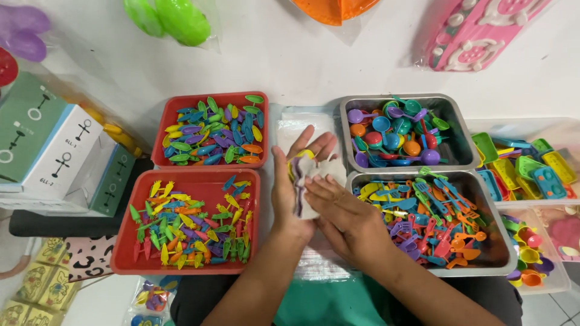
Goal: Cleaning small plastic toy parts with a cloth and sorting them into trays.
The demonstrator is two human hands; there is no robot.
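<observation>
Lying open and palm-up over the middle of the white desk point(362, 54), the left hand point(291, 193) carries a small clear plastic bag point(308, 181) holding a few little coloured toy pieces, its fingers point(314, 145) spread apart and stretched forward under the bag. The right hand point(347, 217) lies across it from the right, its fingers point(317, 184) close together and pressed flat on the bag, so the bag sits sandwiched between the two hands. Just left of the hands stand two red trays: the far red tray point(211, 99) is full of small leaf-shaped pieces in many colours, the near red tray point(130, 265) of small carrot-shaped ones. Just right stand two metal trays: the far metal tray point(459, 130) holds small coloured spoons and ladles, the near metal tray point(501, 265) small coloured spatulas and forks. Clear tubs point(562, 130) of further toy parts sit at the right edge, and green and white boxes point(54, 151) at the left. Under the hands lies a stack of clear bags point(293, 124).
</observation>
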